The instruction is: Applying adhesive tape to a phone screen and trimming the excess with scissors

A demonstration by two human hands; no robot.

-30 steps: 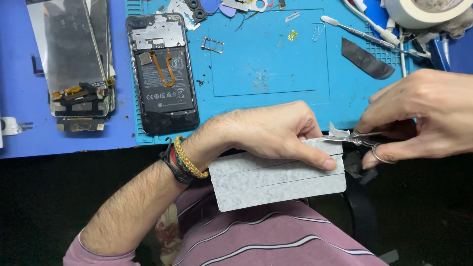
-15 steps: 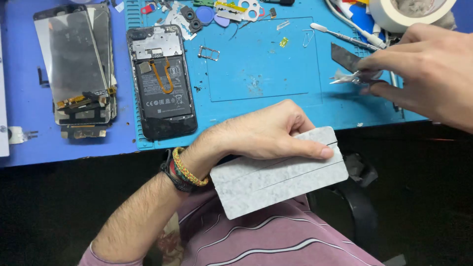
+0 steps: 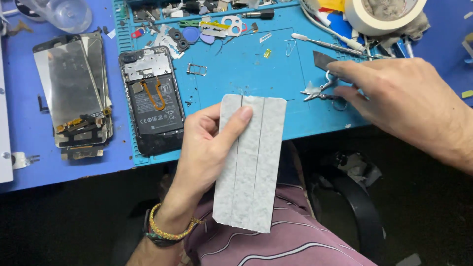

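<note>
At centre, your left hand point(image 3: 207, 143) clamped on the grey textured sheet point(image 3: 251, 162), at two o'clock, your right hand point(image 3: 394, 98) pinching small scissors point(image 3: 322, 91) on the blue mat point(image 3: 246, 69).

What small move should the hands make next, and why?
Probably the right hand should let go of the small scissors, which already lie low on the teal mat. The left hand holds the grey sheet upright above the lap, marked with two long lines, so a free hand could help handle it.
</note>
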